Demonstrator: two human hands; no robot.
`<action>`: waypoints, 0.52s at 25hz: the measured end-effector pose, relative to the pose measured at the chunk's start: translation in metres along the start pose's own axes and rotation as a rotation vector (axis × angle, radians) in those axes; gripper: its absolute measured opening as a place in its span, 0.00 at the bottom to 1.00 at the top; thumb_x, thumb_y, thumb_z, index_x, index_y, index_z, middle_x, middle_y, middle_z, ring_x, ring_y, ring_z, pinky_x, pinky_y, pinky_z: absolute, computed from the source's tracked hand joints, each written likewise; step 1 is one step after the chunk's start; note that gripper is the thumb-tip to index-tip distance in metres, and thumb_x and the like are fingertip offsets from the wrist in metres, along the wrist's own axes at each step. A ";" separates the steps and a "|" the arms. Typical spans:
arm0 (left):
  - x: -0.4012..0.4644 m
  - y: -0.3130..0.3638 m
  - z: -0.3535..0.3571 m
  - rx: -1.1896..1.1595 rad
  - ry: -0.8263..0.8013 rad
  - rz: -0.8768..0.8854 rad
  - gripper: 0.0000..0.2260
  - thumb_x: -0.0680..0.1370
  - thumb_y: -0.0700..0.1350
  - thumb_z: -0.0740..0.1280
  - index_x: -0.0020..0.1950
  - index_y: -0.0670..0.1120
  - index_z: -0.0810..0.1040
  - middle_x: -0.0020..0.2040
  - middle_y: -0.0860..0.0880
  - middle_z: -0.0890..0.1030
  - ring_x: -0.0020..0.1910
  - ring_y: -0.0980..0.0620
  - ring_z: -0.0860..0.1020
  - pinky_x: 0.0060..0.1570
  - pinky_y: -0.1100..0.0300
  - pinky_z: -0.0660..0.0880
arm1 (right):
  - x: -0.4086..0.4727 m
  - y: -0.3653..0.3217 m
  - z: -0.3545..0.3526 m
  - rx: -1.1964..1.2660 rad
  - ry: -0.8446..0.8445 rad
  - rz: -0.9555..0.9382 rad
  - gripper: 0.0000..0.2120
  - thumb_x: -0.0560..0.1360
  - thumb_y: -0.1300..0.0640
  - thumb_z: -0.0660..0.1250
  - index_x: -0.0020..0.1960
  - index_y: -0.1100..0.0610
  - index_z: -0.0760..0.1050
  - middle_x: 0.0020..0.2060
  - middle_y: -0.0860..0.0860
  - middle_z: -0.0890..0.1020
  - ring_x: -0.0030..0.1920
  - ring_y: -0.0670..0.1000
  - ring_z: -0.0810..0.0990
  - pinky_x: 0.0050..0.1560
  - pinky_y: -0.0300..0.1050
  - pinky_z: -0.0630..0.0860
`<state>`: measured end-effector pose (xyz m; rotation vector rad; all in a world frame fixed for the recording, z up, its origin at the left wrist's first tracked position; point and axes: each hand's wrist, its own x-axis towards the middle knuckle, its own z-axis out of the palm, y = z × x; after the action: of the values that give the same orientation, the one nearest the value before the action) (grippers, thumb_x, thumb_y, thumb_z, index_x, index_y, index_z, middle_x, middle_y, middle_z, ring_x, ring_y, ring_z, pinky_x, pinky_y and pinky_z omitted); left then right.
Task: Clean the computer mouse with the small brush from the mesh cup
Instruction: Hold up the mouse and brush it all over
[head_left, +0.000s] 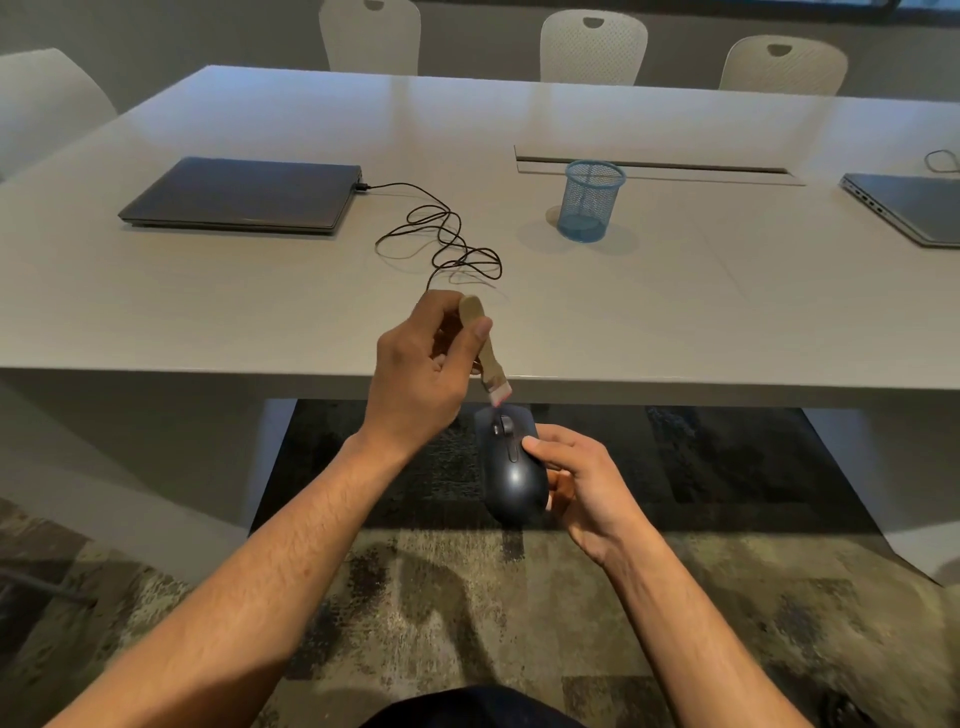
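From the head view we see the left hand (415, 364) curled round a flat wooden brush (480, 338), bristles angled down, seemingly touching the front of the mouse (511, 467). The right hand (582, 483) grips that smooth, dark, rounded mouse (held below the table (675, 312) edge). The blue mesh cup (589, 200) stands upright on the table, well apart.

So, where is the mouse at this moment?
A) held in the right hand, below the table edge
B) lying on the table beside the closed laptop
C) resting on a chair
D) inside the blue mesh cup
A: the right hand grips the mouse in front of the table edge, while the left hand holds the brush over its wheel.
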<state>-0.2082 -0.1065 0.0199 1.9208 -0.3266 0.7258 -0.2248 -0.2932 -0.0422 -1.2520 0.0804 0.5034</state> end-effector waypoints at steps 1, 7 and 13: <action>0.001 0.000 -0.001 -0.029 0.008 0.008 0.04 0.81 0.44 0.67 0.54 0.46 0.72 0.44 0.44 0.81 0.41 0.44 0.84 0.38 0.43 0.83 | 0.000 0.000 0.000 -0.003 0.002 -0.003 0.09 0.76 0.59 0.69 0.52 0.57 0.86 0.45 0.53 0.88 0.41 0.48 0.86 0.34 0.41 0.80; 0.001 -0.003 -0.001 0.038 0.007 0.006 0.05 0.81 0.44 0.67 0.54 0.45 0.73 0.43 0.45 0.81 0.40 0.46 0.84 0.37 0.45 0.83 | 0.001 -0.002 -0.003 -0.011 0.000 -0.010 0.08 0.76 0.59 0.69 0.48 0.54 0.87 0.42 0.51 0.88 0.39 0.46 0.86 0.32 0.39 0.79; -0.001 -0.011 -0.017 -0.397 0.229 -0.238 0.06 0.79 0.47 0.68 0.49 0.60 0.76 0.42 0.53 0.81 0.42 0.51 0.85 0.34 0.55 0.83 | 0.004 -0.001 -0.009 0.036 0.008 -0.037 0.07 0.75 0.58 0.70 0.48 0.56 0.86 0.43 0.52 0.88 0.40 0.47 0.86 0.33 0.39 0.79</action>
<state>-0.2086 -0.0859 0.0165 1.4559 -0.0871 0.6577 -0.2192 -0.3002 -0.0458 -1.2179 0.0727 0.4631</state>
